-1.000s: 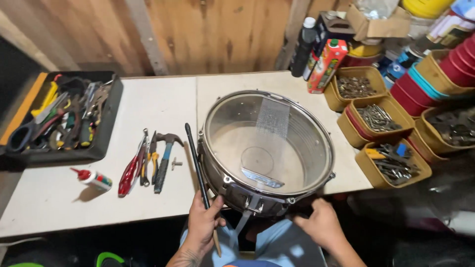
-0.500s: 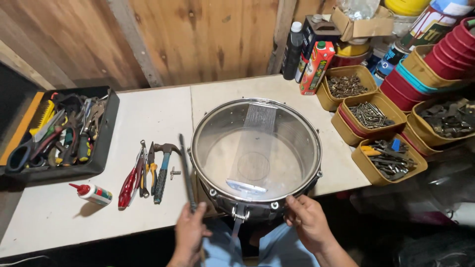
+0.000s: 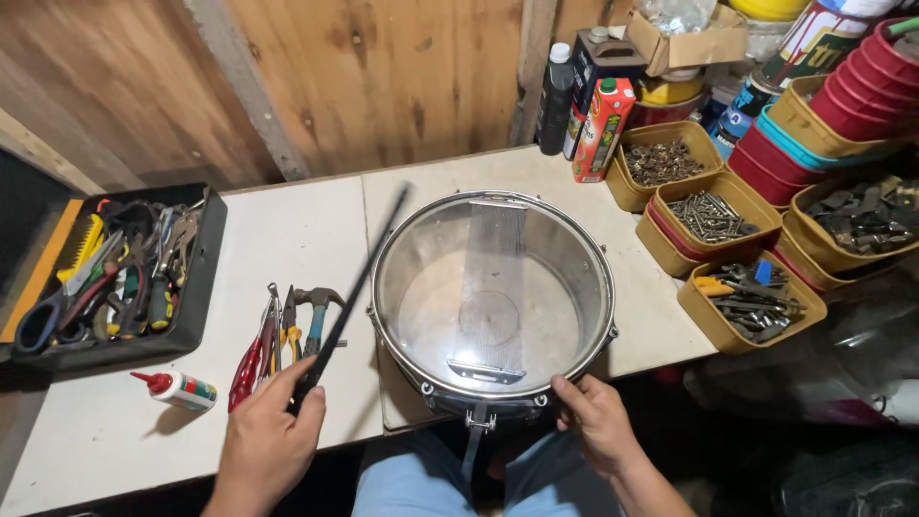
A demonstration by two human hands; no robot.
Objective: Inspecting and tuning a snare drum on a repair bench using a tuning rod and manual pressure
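The left hand (image 3: 268,436), clamped on the stick (image 3: 349,297), has swung its tip up and far; the right hand (image 3: 598,421) still grips the drum (image 3: 493,297) rim.

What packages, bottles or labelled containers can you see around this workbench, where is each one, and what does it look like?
Juice carton: back of the table, tall, red and green, green cap.
Dark bottle: left of the carton, black, white cap.
Cardboard box: top right, brown, open.
Glue bottle: table front left, lying down, white, red nozzle.
Printed can: far right, tilted, white and red.
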